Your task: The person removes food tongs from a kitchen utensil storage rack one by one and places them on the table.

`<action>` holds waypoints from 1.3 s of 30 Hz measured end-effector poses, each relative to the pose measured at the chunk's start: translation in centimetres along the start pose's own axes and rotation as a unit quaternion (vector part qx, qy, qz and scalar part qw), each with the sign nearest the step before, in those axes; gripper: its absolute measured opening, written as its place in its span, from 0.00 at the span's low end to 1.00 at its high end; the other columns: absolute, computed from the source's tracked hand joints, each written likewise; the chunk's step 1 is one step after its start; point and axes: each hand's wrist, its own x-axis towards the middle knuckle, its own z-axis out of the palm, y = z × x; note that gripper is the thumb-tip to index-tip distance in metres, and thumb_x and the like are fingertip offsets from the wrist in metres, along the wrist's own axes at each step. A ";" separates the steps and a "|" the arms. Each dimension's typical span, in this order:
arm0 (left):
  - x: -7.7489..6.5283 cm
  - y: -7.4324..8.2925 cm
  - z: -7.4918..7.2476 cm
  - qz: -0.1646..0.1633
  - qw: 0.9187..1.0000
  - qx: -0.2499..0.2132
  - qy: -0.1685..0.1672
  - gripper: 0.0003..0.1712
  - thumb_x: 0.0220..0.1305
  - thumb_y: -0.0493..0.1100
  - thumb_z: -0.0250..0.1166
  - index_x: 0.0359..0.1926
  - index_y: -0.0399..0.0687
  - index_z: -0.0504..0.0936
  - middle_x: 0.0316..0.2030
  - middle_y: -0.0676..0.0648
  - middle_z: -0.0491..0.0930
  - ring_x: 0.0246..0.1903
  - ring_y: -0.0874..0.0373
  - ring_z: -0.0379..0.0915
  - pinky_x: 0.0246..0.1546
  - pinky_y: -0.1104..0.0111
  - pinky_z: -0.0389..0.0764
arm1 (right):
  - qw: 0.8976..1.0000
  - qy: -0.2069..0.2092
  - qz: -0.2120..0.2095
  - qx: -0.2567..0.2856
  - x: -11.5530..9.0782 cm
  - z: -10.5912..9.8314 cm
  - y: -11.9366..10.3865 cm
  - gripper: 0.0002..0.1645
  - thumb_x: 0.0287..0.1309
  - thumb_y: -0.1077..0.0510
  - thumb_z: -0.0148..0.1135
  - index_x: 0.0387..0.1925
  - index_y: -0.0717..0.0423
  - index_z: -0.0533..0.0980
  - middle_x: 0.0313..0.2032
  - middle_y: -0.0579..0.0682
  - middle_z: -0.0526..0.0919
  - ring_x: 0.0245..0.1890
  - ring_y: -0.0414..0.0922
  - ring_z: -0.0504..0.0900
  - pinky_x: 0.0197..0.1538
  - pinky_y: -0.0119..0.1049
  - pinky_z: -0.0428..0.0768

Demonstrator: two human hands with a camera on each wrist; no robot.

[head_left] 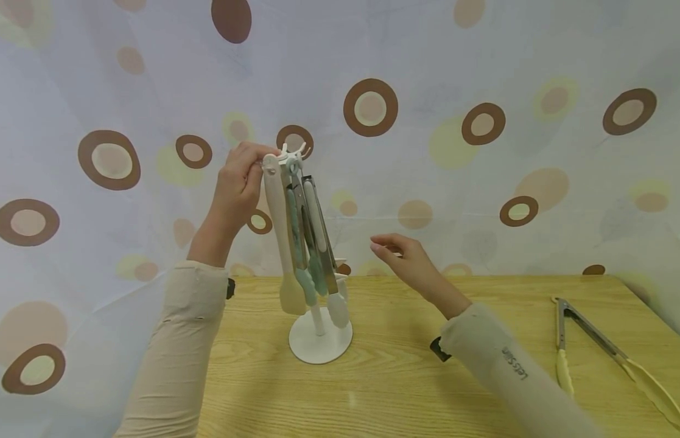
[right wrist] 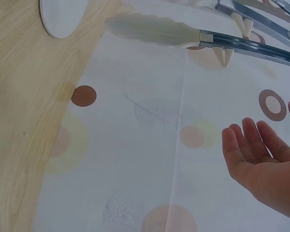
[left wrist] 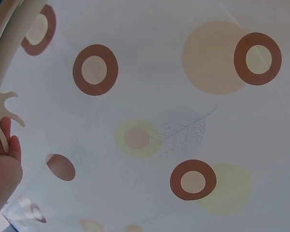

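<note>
Evidently pinching the hooked top [head_left: 291, 156] of the white, round-based utensil stand [head_left: 320, 344] with the left grip [head_left: 240, 179], probably to steady it on the wood-grain counter [head_left: 394, 377]. Holding nothing in the relaxed right grip [head_left: 410, 260], near hanging white-tipped metal tongs [head_left: 329, 264] partly hiding the post [head_left: 318, 319]. Further right, past the beige sleeve [head_left: 504, 359], splayed yellow-tipped metal tongs [head_left: 597, 331].

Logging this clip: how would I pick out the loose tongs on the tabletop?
In the head view, follow the wooden table to its right side, past the person's right sleeve. There lie the yellow-tipped metal tongs, spread in a V with the tips toward the viewer. Unlike the hanging tongs on the white stand, they lie directly on the table.
</note>
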 end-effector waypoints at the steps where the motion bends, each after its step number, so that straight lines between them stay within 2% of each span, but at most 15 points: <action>1: 0.0 0.0 0.0 0.000 1.000 0.000 0.000 0.16 0.68 0.30 0.45 0.45 0.35 0.80 0.42 0.38 0.78 0.45 0.45 0.66 0.47 0.57 0.64 | 1.000 0.000 0.000 0.001 0.0 0.1 -0.1 0.27 0.68 0.46 0.54 0.61 0.58 0.72 0.57 0.58 0.76 0.56 0.55 0.75 0.55 0.54 0.73; 22: 0.0 -0.1 0.0 0.003 1.000 -0.003 0.001 0.17 0.67 0.30 0.45 0.45 0.35 0.80 0.42 0.38 0.77 0.44 0.44 0.66 0.47 0.57 0.64 | 0.999 -0.014 -0.024 0.031 0.9 2.2 -2.0 0.25 0.67 0.49 0.56 0.61 0.56 0.72 0.56 0.55 0.78 0.55 0.53 0.77 0.54 0.51 0.75; 28: 0.0 -0.1 0.0 0.007 1.000 0.000 0.002 0.17 0.67 0.30 0.45 0.45 0.35 0.80 0.42 0.37 0.77 0.44 0.44 0.65 0.46 0.56 0.64 | 0.998 -0.020 -0.033 0.040 1.3 2.7 -2.7 0.25 0.67 0.49 0.56 0.61 0.55 0.72 0.56 0.54 0.78 0.54 0.52 0.77 0.55 0.51 0.74; 39: 0.0 -0.1 0.0 0.006 1.000 -0.002 0.002 0.17 0.67 0.30 0.45 0.45 0.35 0.80 0.42 0.38 0.77 0.44 0.44 0.65 0.46 0.57 0.64 | 0.996 -0.018 -0.062 0.063 2.3 3.9 -4.1 0.28 0.66 0.54 0.57 0.65 0.59 0.68 0.57 0.56 0.76 0.56 0.50 0.75 0.59 0.46 0.72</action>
